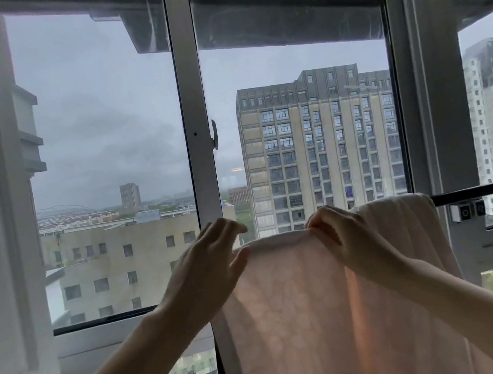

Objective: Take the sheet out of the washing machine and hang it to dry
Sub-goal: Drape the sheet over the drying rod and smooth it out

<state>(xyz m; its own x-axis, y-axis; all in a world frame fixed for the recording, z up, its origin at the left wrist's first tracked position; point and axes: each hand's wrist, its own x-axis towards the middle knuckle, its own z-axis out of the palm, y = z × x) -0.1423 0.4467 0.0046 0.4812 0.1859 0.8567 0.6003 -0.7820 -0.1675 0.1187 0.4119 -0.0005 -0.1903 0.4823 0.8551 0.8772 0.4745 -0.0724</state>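
Pink sheet [334, 301] on rail [486, 189], window handle [214, 134]

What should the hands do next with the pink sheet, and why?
Probably the left hand should pinch the sheet's top edge and pull it leftward. The right hand already grips that edge, the left is open beside it, and the cloth is bunched on the rail at the right.

A pale pink sheet [318, 303] with faint mottled patterning hangs over a black rail [486, 189].
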